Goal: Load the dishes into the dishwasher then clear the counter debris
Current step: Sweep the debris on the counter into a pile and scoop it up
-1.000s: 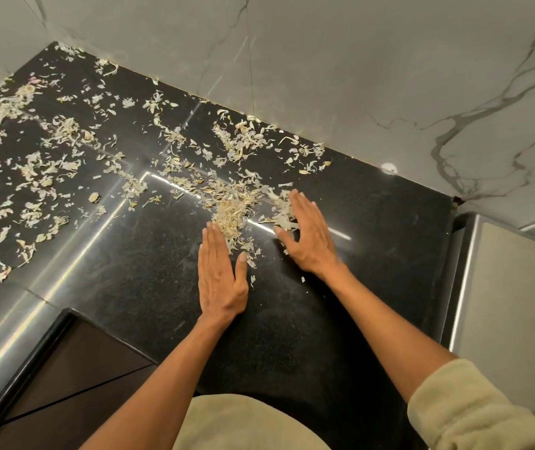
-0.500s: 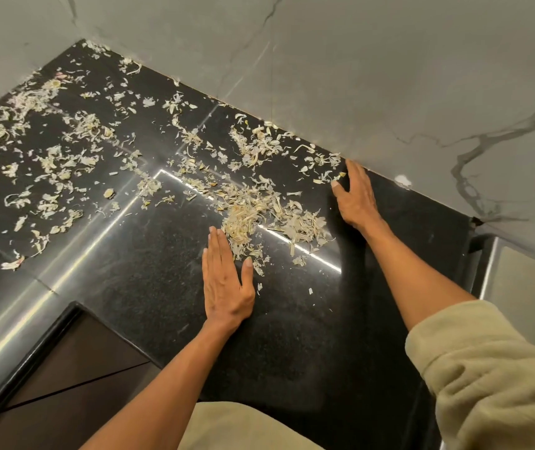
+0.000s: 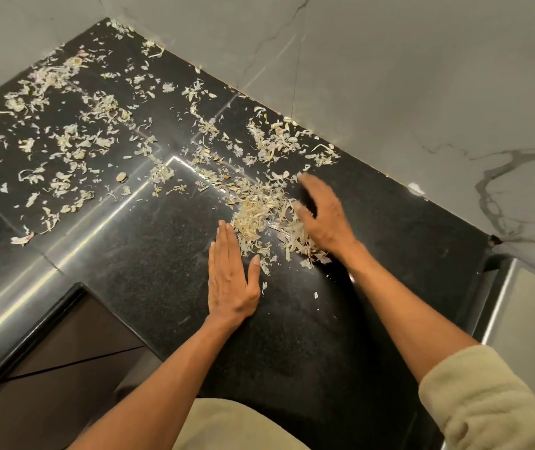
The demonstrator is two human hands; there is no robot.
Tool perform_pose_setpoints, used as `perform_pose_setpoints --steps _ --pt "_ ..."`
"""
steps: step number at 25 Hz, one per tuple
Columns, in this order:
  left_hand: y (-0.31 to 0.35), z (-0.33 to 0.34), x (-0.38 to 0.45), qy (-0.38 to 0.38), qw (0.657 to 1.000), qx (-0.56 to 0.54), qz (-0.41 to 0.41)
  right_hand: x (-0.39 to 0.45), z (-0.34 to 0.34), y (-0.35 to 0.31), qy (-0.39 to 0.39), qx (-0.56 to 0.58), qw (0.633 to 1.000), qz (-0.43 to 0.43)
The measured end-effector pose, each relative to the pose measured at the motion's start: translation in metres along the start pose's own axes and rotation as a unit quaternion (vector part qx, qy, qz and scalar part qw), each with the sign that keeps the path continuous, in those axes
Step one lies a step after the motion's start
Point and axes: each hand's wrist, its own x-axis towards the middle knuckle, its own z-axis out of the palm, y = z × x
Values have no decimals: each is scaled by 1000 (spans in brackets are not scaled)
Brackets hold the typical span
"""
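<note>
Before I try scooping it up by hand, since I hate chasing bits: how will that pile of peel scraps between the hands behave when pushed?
The pile of scraps looks thin, dry and papery, so it is probably very light and slides easily on the glossy black counter. Loose flakes lie scattered around it, so some will likely stray. The left hand, flat beside it, could act as a stop.

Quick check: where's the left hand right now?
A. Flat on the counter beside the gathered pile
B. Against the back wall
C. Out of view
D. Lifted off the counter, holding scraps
A: the left hand lies flat, fingers straight, on the black counter, at the near left edge of the gathered pile.
</note>
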Motion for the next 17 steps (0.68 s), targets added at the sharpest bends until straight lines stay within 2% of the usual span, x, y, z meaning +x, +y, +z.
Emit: perform_pose_setpoints --steps 3,7,13,17 --pt "2 1 0 -7 1000 11 1 35 -32 26 62 -26 994 82" --pt "2 -1 0 -6 1000 15 -2 65 -33 44 3 -61 990 124" --pt "3 -3 1 9 1000 -1 -5 51 19 3 -56 -59 996 20" --pt "0 -2 0 17 1000 -15 -6 6 28 -20 -108 30 993 -40"
